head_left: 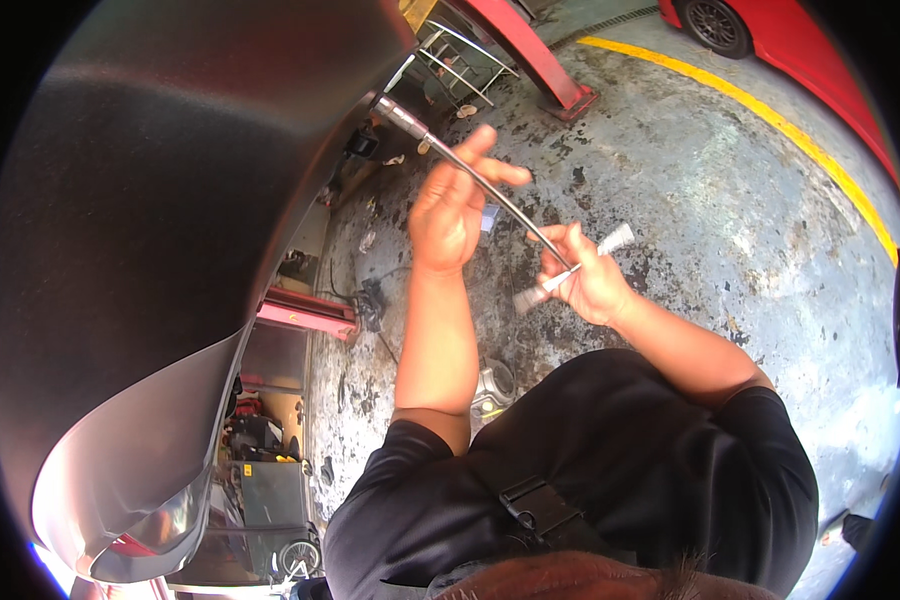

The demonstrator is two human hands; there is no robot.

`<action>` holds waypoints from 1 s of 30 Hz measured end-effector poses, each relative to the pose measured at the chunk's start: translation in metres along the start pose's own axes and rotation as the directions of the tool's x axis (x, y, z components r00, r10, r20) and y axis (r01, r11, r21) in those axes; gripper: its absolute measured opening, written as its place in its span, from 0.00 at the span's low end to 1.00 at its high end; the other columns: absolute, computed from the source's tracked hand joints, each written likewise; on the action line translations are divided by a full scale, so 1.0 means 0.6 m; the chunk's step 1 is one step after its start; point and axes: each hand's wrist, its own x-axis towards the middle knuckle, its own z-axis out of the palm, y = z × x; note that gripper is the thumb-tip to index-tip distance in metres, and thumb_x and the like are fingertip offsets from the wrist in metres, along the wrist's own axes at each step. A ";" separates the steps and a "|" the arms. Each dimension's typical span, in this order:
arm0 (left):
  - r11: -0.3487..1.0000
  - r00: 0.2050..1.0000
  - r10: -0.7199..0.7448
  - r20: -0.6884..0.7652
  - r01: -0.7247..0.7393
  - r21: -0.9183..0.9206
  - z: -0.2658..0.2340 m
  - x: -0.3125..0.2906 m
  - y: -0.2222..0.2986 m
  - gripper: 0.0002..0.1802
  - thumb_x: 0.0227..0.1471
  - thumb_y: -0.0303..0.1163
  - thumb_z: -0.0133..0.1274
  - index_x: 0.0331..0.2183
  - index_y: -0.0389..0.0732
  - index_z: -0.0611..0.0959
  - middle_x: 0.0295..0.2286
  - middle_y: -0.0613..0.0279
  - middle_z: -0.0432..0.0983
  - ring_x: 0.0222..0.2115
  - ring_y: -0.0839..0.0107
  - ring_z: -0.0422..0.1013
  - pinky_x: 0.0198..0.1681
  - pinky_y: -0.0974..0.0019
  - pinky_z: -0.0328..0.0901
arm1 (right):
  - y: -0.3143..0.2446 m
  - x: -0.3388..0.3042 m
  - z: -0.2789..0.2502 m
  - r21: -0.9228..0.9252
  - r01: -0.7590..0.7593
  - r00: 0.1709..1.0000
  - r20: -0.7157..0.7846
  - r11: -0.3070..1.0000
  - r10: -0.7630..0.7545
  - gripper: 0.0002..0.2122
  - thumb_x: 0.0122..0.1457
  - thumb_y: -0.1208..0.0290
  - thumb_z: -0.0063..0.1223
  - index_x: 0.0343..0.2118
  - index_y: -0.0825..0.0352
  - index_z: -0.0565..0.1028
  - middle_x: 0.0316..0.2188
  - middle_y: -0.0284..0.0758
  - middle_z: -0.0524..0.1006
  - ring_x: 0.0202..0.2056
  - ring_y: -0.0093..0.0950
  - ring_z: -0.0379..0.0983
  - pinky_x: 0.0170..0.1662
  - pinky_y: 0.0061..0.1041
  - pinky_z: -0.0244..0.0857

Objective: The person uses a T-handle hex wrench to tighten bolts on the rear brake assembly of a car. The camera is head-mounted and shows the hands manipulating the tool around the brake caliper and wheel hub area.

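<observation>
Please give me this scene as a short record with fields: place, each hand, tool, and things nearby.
Place: workshop with a stained concrete floor
Left hand: raised, fingers on the shaft of a long metal socket wrench
Right hand: grips the wrench's T-handle end
Tool tip: socket end reaches the edge of a dark car body panel
Nearby: red lift post, yellow floor line, red car
</observation>
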 end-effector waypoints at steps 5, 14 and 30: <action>0.977 0.978 -0.200 0.052 0.195 0.088 0.015 -0.035 -0.019 0.27 0.68 0.41 0.54 0.59 0.31 0.76 0.43 0.46 0.84 0.49 0.57 0.79 0.58 0.51 0.67 | -0.030 0.005 0.015 0.575 -0.465 0.848 0.070 0.673 0.526 0.34 0.65 0.28 0.41 0.46 0.62 0.76 0.15 0.18 0.59 0.15 0.14 0.55 0.18 0.19 0.54; 0.972 0.951 -0.132 -0.280 0.180 0.153 0.050 -0.029 -0.024 0.13 0.58 0.33 0.68 0.40 0.35 0.85 0.35 0.53 0.86 0.36 0.68 0.83 0.37 0.69 0.74 | -0.026 -0.015 -0.033 0.343 -0.155 0.847 -0.437 0.927 0.303 0.38 0.68 0.29 0.33 0.63 0.62 0.66 0.35 0.29 0.74 0.33 0.22 0.73 0.37 0.26 0.73; 0.810 0.891 0.138 -0.432 0.150 0.567 0.090 -0.007 -0.020 0.13 0.56 0.30 0.70 0.27 0.40 0.79 0.21 0.75 0.73 0.23 0.86 0.64 0.27 0.75 0.61 | -0.024 -0.074 -0.033 0.258 -0.248 0.966 -0.008 0.934 0.259 0.19 0.67 0.71 0.55 0.60 0.67 0.71 0.42 0.36 0.79 0.35 0.24 0.78 0.41 0.26 0.75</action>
